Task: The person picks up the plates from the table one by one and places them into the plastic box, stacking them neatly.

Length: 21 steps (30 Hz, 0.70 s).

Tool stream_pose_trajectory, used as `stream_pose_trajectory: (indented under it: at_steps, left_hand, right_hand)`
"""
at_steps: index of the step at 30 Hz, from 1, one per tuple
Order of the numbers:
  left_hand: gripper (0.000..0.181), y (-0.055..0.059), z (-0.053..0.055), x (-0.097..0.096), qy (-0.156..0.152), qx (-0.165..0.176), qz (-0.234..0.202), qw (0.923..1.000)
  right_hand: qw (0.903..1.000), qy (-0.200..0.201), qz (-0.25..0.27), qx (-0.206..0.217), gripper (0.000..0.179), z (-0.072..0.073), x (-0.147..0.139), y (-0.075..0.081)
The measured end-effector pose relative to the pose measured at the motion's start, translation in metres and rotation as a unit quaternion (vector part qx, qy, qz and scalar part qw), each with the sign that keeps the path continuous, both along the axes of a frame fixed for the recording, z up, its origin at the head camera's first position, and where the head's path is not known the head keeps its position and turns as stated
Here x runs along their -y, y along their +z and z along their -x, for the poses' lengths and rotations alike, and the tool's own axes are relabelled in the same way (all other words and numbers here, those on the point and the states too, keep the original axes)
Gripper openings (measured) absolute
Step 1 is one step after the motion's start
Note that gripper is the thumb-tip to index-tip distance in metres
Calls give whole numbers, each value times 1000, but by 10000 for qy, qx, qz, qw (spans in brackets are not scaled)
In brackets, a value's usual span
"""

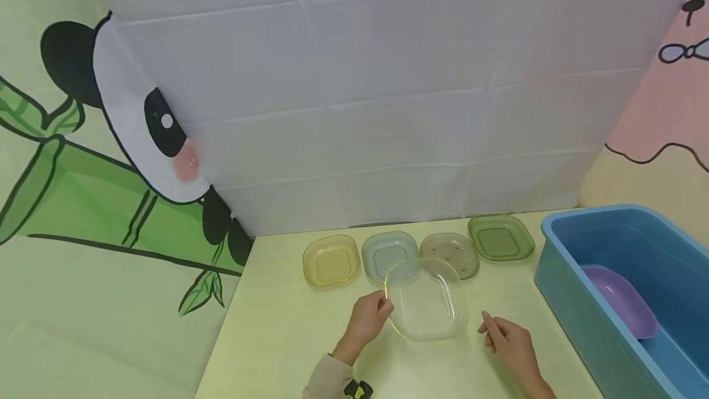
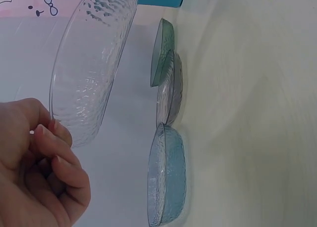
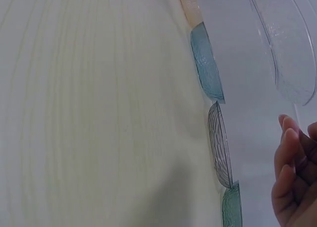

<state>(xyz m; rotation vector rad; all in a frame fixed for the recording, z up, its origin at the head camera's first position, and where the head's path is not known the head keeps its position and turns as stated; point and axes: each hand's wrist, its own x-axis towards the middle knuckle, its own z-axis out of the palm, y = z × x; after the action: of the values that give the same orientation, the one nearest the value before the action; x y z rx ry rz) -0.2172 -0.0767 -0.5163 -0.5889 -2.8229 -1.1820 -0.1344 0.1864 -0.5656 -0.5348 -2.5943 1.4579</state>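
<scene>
My left hand (image 1: 368, 320) pinches the rim of a clear, square-cornered plastic dish (image 1: 423, 308) at its left side. The dish is held up above the table, and in the left wrist view the clear dish (image 2: 88, 81) shows a rippled wall, tilted, with thumb and fingertips on its edge. Apart from the dish, to its right, my right hand (image 1: 511, 348) hovers with loosely bent fingers and nothing in them. Behind stand a yellow dish (image 1: 331, 261), a blue dish (image 1: 381, 250), a grey-brown dish (image 1: 443, 245) and a green dish (image 1: 501, 239) in a row.
A large blue bin (image 1: 576, 306) stands on the right, with a purple dish (image 1: 623, 302) inside it. The pale wooden table (image 1: 282, 337) ends at a white cloth wall (image 1: 354, 140) at the back. Printed cloths hang on both sides.
</scene>
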Motion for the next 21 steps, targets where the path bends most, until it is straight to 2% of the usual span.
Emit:
stream_pose_trajectory:
  at_steps: [3, 8, 17, 21]
  left_hand:
    - [21, -1, -2, -2, 15, 65, -36, 10000]
    - [21, -4, -4, -3, 11, 160, -39, 9999]
    - [21, -13, -6, -2, 43, 102, 46, 9999]
    - [22, -15, -6, -1, 49, 84, 65, 9999]
  right_hand:
    - [9998, 170, 58, -22, 49, 2, 5, 1]
    - [9984, 489, 176, 225, 48, 4, 11, 3]
    - [9980, 592, 190, 129, 47, 5, 18, 0]
    - [9977, 625, 110, 235, 49, 5, 20, 1]
